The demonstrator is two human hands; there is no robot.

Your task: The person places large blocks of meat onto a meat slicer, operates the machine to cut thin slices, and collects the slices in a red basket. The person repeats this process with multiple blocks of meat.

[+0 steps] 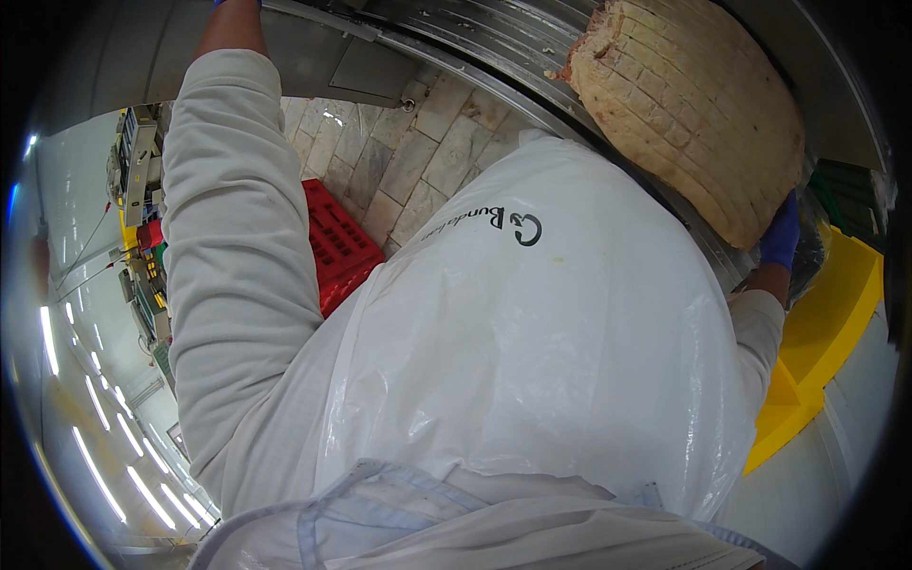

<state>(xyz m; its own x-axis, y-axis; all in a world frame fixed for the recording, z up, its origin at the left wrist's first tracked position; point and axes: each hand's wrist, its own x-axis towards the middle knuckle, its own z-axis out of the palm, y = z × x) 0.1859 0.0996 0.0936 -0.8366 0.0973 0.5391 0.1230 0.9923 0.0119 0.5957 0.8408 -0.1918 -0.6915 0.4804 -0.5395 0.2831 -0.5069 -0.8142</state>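
A large slab of pale meat (684,114), its fatty surface scored in lines, lies on the ribbed steel surface (475,38) at upper right. My right hand (781,228), in a blue glove, is against the slab's lower right edge, with its fingers largely hidden by the meat; crumpled clear plastic (812,247) shows beside it. My left hand (233,4), also gloved in blue, reaches to the top edge of the picture near the steel edge, mostly cut off from view.
A red crate (332,237) stands on the tiled floor left of my white apron. A yellow bin (826,342) is at my right, with a green crate (845,190) above it. Equipment (138,161) lines the far left.
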